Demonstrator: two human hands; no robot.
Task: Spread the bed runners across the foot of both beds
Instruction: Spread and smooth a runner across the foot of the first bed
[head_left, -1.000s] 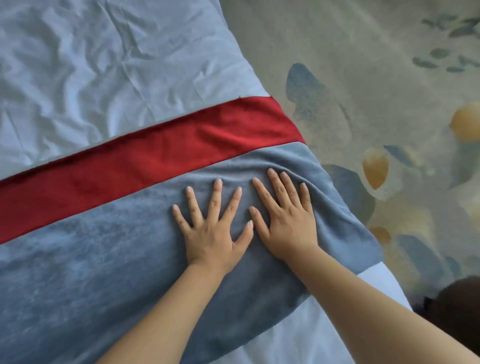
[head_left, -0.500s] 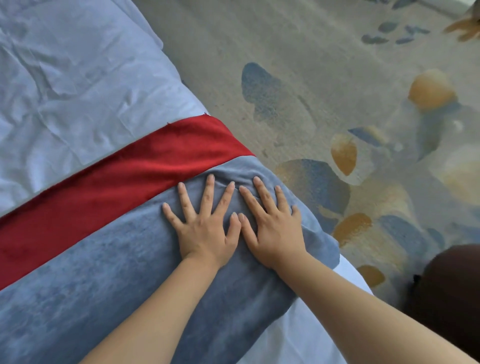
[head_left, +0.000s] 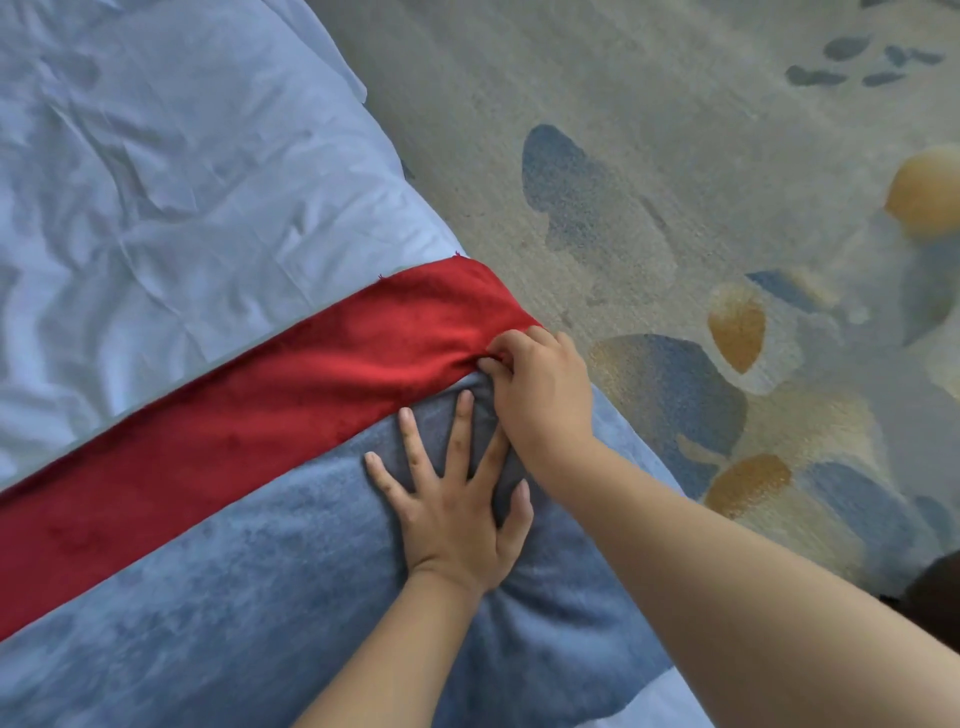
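So, the bed runner (head_left: 270, 587) lies slanted across the bed (head_left: 332, 156), running from the near left out to the bed's right edge, where it drapes over the side. It has a red stripe (head_left: 260, 410) along its far side and a wider blue-grey band on the near side. The left hand (head_left: 460, 514) is flat on the blue-grey band close to that edge, with fingers straight and spread, pressing down and gripping nothing. The right hand (head_left: 540, 384) is just beyond it, right at the edge of the bed. Its fingers are curled and pinch the runner where red meets blue-grey, and the cloth bunches a bit there. Past the runner on the far side is a wrinkled pale sheet (head_left: 156, 197). Off to the right is a carpet (head_left: 675, 130) with blue and orange blotches. There's something dark in the near right corner, but I can't tell what it is.
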